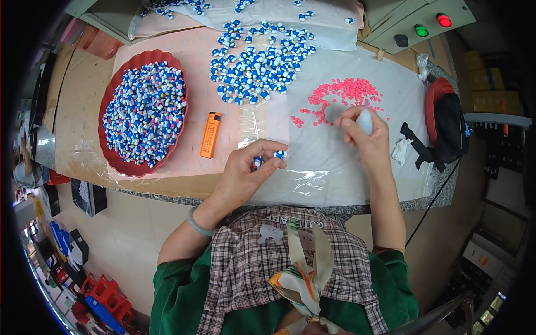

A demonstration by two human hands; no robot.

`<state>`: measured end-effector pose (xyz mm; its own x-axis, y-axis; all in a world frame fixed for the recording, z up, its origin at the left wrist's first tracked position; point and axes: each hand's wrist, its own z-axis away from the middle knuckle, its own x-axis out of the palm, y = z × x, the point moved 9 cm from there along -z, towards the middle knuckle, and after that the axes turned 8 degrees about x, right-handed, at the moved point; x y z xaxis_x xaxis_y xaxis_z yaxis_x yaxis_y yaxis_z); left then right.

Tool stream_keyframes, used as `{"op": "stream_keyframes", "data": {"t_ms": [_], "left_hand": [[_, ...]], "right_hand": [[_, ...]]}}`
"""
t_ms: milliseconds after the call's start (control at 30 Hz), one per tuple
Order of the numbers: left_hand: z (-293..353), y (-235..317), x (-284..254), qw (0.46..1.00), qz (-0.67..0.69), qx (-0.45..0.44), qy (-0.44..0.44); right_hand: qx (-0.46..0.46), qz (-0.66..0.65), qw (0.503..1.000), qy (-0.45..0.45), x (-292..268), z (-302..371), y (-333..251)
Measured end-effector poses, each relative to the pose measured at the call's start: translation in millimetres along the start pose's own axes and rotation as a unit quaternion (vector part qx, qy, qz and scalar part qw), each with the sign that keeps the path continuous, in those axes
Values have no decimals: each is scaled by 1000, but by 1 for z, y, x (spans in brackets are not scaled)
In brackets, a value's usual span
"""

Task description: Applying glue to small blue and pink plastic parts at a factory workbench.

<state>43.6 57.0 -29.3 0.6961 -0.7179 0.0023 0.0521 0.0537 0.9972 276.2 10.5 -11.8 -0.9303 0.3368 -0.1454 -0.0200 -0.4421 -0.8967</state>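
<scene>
Between the thumb and forefinger of the left hand (249, 168), near the middle of the worktop's (84, 111) front edge, a small blue-and-white piece (280, 154) is pinched; a second such piece (257, 162) is kept within the same hand's curled fingers, the hand being nearly closed. By the right hand (368, 134), farther in from the front edge and toward the right end, a pale squeeze bottle (365, 120) is gripped, the fingers curled round it; its thin tip is pointed toward the far edge, beside scattered pink pieces (352, 88) — whether any is touched cannot be told.

Toward the worktop's left end a red scalloped bowl (146, 54) is heaped with more blue-and-white pieces; just beside it, on a pink sheet (195, 72), an orange lighter (210, 135) is laid. Nearer the far edge, a loose spread of blue-and-white pieces (254, 64) is strewn across the join of the pink sheet and a white sheet (329, 162); at the right end a crumpled tissue (401, 151) and a black strap (416, 146) are left — at the far right corner, red (444, 20) and green (421, 30) lights are mounted on a metal box (385, 33).
</scene>
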Motion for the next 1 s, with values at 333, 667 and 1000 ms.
{"op": "stream_keyframes", "data": {"t_ms": [333,667,1000], "left_hand": [[0,0,1,1000,-7,-7,-11],[2,2,-2,999,5,-20,25],[-9,16,10,998,37,9,44]], "right_hand": [[-261,345,898,80,48,13,-31],[-283,391,871,92,54,14,-36],[74,-154,977,-130,68,33,15]]}}
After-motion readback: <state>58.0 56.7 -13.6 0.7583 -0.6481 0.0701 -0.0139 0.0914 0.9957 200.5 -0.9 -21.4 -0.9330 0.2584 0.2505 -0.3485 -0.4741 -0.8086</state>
